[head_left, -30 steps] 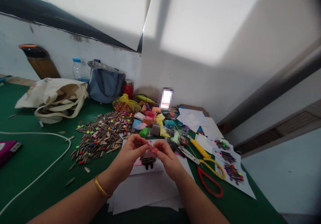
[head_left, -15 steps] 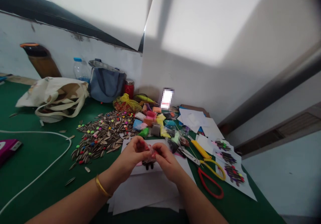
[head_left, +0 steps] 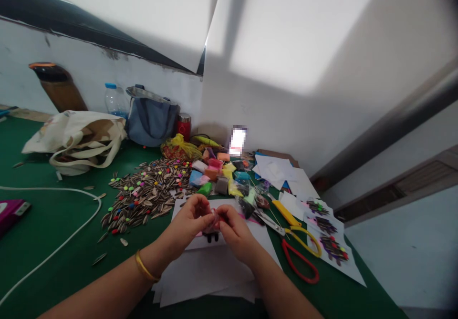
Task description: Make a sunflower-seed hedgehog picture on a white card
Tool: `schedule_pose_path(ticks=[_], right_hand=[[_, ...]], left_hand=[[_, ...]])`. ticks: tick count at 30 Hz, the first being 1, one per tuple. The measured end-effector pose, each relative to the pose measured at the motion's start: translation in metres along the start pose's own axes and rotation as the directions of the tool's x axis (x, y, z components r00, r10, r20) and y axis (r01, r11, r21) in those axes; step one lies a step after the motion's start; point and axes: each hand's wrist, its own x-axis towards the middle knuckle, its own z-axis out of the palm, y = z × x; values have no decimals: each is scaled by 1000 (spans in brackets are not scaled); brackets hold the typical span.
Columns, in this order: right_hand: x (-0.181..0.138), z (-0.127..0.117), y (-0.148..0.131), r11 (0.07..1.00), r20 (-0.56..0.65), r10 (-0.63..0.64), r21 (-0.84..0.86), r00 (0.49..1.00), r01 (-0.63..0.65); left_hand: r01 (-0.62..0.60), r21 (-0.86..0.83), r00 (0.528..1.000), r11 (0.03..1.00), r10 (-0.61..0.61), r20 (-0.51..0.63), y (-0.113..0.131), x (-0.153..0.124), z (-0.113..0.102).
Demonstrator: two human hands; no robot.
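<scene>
Between my fingertips is a small red-pink packet in clear plastic wrap, which looks like modelling clay. My left hand, a gold bangle on its wrist, pinches it from the left. Opposite, my right hand pinches its other side with thumb and forefinger. Both hands are closed and hide part of the packet. Below them white paper sheets lie stacked, the top one bearing dark and pink shapes partly covered by my hands.
Striped sunflower seeds mixed with coloured beads spread to the left. Wrapped clay packets lie beyond my hands. Scissors, a yellow cutter and seed-decorated paper are at right. Bags, a phone and a cable are around.
My fingers have shifted slightly on the plastic-wrapped packet, the right hand moving a little lower and to the left. Everything else on the table looks the same.
</scene>
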Motion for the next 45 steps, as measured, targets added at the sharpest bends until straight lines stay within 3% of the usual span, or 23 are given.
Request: schedule_pose_path(ticks=[5,9,17,24,28,33,36,39,42,45], right_hand=[[-1,5,-2,999,22,-5,-39,1000,6],[1,2,-4,997,-43,-6,-83,999,2],[2,-5,-3,989,-102,-72,-139,992,57],[3,-11,-2,951,-145,-128,-297,981,81],[4,-8,-7,937,-159,-146,-340,976,84],[3,-4,-11,938,-101,-140,-332,985,99],[4,-6,-12,916,-28,-173,-373,984,151],[5,-11,-6,873,-9,-207,-453,978,181],[10,-22,5,772,-99,-289,-612,952,171],[16,-44,16,663,-303,-338,-749,891,-3]], left_hand=[[-56,155,998,986,62,-31,3,-2,4],[-117,245,989,962,135,-58,2,-1,2],[-159,204,986,966,167,-20,-4,6,-6],[-207,110,974,972,216,-69,-6,9,-7],[-217,154,972,964,228,-59,-7,7,-5],[-234,221,963,947,257,-84,-7,7,-6],[-269,180,946,946,295,-133,-6,10,-7],[-237,130,958,963,254,-134,-5,12,-9],[-191,81,965,978,202,-164,-3,13,-10],[-118,-4,974,993,115,-197,0,12,-9]])
